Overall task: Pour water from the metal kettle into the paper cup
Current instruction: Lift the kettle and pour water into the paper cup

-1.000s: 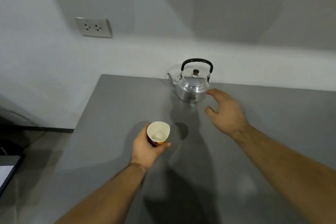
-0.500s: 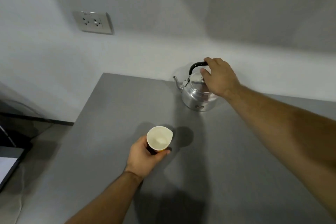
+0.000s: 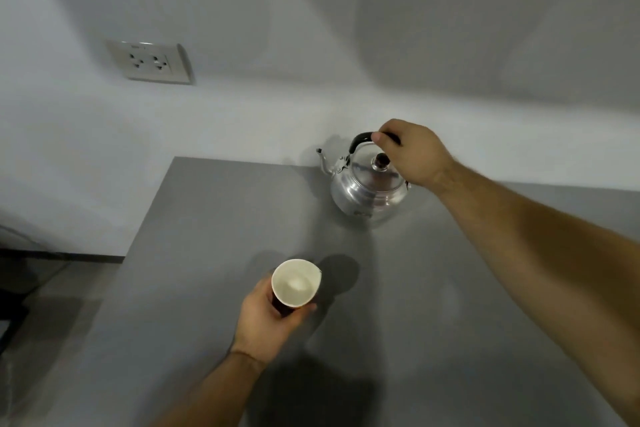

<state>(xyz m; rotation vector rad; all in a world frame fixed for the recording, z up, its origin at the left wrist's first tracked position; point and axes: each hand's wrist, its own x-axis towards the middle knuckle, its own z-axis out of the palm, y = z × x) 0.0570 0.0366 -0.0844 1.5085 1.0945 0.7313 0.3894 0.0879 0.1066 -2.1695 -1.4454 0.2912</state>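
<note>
A shiny metal kettle [image 3: 367, 189] with a black handle and a dark lid knob sits at the back of the grey table [image 3: 398, 288], its spout pointing left. My right hand [image 3: 414, 152] is closed over the top of the black handle. The kettle looks slightly tilted; whether its base touches the table I cannot tell. A paper cup [image 3: 295, 283], white inside and looking empty, is upright near the middle of the table. My left hand [image 3: 268, 317] holds it from the near side, fingers around its wall.
A white wall runs close behind the kettle, with a double power socket [image 3: 150, 62] up at the left. The table's left edge [image 3: 145, 218] drops to a dim floor, where a dark object lies at the far left.
My right hand went from the table beside the kettle up to its handle and closed on it. The kettle now looks slightly tipped. The left hand keeps hold of the cup.
</note>
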